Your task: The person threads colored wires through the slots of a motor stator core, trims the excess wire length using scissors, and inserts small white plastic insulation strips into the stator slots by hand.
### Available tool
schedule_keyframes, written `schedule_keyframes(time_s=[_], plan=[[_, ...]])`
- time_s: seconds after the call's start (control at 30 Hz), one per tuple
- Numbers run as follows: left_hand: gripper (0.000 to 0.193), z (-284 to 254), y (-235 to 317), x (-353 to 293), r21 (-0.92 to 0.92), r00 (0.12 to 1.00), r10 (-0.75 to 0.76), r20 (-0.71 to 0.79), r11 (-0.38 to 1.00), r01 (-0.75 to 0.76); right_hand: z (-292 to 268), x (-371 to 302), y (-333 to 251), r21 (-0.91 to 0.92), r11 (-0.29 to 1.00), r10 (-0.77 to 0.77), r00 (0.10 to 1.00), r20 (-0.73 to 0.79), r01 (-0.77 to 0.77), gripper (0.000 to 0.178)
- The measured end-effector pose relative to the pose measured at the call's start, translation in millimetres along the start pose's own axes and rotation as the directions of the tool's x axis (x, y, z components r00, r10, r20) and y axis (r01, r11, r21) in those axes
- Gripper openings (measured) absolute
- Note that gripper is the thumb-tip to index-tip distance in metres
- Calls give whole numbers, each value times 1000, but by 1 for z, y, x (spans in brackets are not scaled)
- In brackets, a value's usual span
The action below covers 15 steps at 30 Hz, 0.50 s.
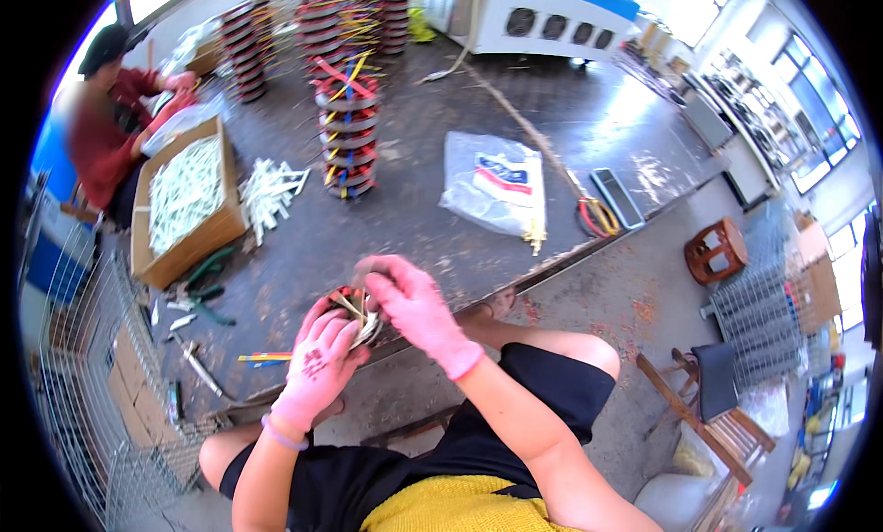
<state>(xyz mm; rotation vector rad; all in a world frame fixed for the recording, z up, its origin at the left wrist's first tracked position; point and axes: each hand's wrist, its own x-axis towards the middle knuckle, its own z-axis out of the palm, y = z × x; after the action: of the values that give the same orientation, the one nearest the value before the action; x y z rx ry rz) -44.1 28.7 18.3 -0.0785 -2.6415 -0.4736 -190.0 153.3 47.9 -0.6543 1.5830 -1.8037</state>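
Note:
In pink gloves, both my hands meet over the near edge of the table. My left hand (320, 359) is wrapped round a small wound motor stator (350, 302), a dark ring with red parts and pale strands in its middle. Just above its right side is my right hand (414, 309), thumb and fingers pinched together. Its fingertips are slightly blurred, and what they hold, if anything, cannot be made out. Yellow and blue wires (265, 357) stick out to the left, next to my left hand.
Stacked stators (349, 132) stand ahead. A cardboard box (184, 261) of white strips, loose strips (269, 196) and green-handled pliers (210, 270) lie left. On the right are a plastic bag (478, 187), scissors (598, 217) and a phone (617, 198). A co-worker (115, 132) sits at the far left.

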Motion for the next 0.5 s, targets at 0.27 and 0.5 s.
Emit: schedule_keyframes(time_s=[0.27,0.5], plan=[[33,5,1,-1,34,999,-47,8,998,46,-211,-26,21,-786,575,-452,713,-536,-227,17],[32,3,5,-4,66,998,-68,5,996,67,-211,-33,36,-981,159,-579,794,-187,-115,14]])
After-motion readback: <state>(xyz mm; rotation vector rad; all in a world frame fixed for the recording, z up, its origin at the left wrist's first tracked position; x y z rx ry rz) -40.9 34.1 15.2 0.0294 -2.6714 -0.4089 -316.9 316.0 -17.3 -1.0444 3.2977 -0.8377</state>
